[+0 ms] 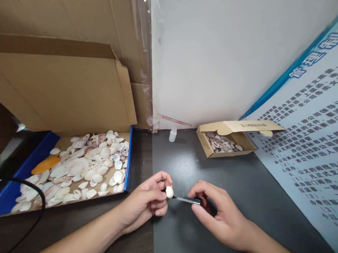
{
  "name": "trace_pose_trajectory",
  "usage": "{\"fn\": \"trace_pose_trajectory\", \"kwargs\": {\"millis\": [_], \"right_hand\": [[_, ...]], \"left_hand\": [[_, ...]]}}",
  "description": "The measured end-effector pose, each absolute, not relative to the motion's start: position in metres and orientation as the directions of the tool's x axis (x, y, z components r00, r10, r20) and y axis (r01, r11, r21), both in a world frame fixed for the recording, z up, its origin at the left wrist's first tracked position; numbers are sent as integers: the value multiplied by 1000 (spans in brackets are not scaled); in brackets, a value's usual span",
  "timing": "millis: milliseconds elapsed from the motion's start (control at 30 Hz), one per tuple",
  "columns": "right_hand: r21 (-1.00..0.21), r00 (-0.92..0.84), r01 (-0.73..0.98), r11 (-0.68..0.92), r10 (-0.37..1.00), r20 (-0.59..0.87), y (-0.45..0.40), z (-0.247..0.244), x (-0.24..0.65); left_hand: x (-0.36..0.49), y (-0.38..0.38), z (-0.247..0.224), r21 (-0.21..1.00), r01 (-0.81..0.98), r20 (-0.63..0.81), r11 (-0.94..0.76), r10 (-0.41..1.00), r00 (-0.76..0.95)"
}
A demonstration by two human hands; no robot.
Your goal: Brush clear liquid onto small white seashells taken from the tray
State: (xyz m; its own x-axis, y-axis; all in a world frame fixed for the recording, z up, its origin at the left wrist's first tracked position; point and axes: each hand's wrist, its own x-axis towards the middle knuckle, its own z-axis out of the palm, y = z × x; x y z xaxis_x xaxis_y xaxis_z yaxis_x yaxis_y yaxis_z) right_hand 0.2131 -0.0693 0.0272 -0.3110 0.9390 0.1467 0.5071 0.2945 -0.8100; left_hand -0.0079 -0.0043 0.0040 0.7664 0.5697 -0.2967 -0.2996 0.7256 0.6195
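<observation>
The left hand has its thumb and fingers closed around a small white shell, while the right hand, loosely curled, grips a thin applicator by its dark cap, tip close by the shell. Beyond them I see a little bottle standing between the blue-sided box and a smaller carton, both holding shells.

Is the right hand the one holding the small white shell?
No, the left hand holds the small white shell; the right hand holds a black-capped applicator.
</observation>
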Motion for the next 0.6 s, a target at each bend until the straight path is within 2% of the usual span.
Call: {"fn": "trace_pose_trajectory", "kwargs": {"millis": [100, 600], "right_hand": [[-832, -311, 467, 300, 936, 163, -69, 27, 213], [-813, -259, 497, 304, 946, 195, -70, 25, 212]], "left_hand": [[-8, -5, 5, 620, -297, -301, 726, 569, 765], [-7, -5, 5, 625, -307, -288, 718, 578, 764]]}}
